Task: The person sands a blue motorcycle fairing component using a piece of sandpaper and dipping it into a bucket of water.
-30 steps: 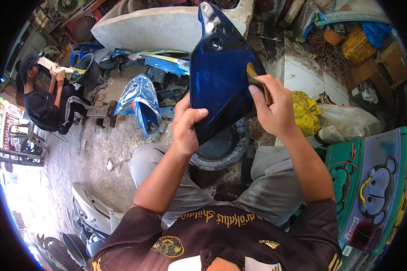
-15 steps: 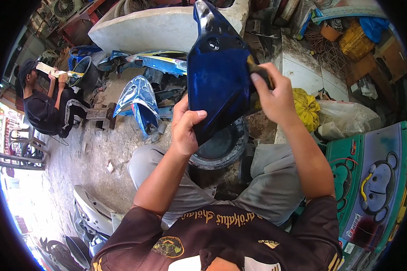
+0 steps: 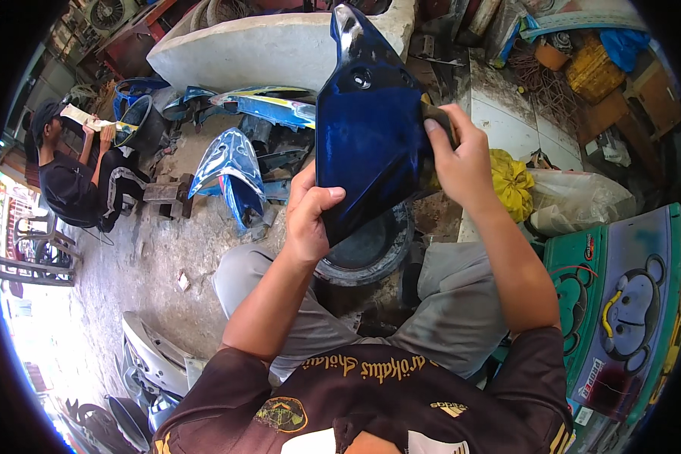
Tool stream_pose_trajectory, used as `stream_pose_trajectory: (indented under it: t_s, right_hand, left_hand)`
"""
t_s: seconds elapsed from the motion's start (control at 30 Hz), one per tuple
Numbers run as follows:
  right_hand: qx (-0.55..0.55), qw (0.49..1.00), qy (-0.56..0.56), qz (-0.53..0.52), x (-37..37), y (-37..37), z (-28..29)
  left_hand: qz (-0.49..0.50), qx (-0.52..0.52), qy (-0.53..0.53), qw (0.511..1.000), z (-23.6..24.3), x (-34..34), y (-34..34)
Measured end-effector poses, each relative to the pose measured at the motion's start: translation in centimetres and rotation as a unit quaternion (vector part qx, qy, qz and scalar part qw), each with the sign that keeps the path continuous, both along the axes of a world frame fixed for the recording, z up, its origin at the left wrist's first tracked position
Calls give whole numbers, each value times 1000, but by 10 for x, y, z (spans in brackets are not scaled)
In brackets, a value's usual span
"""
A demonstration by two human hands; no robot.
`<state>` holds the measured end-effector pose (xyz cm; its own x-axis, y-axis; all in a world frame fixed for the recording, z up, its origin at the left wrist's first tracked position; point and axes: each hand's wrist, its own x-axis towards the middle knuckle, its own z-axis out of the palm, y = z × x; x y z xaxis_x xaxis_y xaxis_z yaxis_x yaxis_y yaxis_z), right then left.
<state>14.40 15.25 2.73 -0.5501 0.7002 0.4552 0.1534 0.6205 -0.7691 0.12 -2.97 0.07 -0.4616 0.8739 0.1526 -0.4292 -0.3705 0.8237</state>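
Far left: co-worker (image 3: 72, 181), seated, both hands on a pale strip (image 3: 87, 119). Lower left, grey fairing (image 3: 155, 352) on floor. Then stool (image 3: 166, 195), blue-white cowl (image 3: 229, 170) just beside it, also on floor. My left hand (image 3: 310, 216): gripping the blue panel (image 3: 367, 140), thumb on its face near the lower-left edge, other fingers mostly hidden behind. Panel is mid-view, held up off the floor, narrow end away from me, partly covering the basin (image 3: 362, 257) below. My right hand (image 3: 458, 155): thumb and fingers pinching a brown sheet (image 3: 437, 113) at the panel's right edge; pressure, can't tell. Next, yellow bag (image 3: 511, 185) beside a clear bag (image 3: 583, 198). Far right, green-purple box (image 3: 632, 295).
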Motion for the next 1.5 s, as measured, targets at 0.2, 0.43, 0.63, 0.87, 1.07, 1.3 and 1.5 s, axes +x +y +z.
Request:
stream_pose_trajectory:
  t_s: [0.2, 0.43, 0.63, 0.87, 1.07, 1.3, 1.5]
  right_hand:
    - [116, 992, -14, 55, 0, -18, 6]
    - [-8, 1000, -4, -14, 0, -5, 0]
    - [205, 977, 5, 62, 1, -14, 6]
    - [94, 995, -23, -22, 2, -17, 8]
    - [52, 999, -1, 15, 4, -4, 5]
    - [33, 999, -12, -2, 4, -18, 5]
    - [-55, 997, 49, -1, 6, 10, 3]
  left_hand:
    - [8, -9, 7, 1000, 2, -4, -2]
    - [5, -2, 11, 1000, 1, -2, 0]
    - [5, -3, 15, 1000, 4, -3, 0]
    - [-4, 2, -16, 1000, 2, -3, -2]
    - [-25, 2, -6, 1000, 1, -2, -1]
    - [-34, -5, -8, 999, 3, -6, -2]
    - [-47, 8, -3, 999, 1, -4, -1]
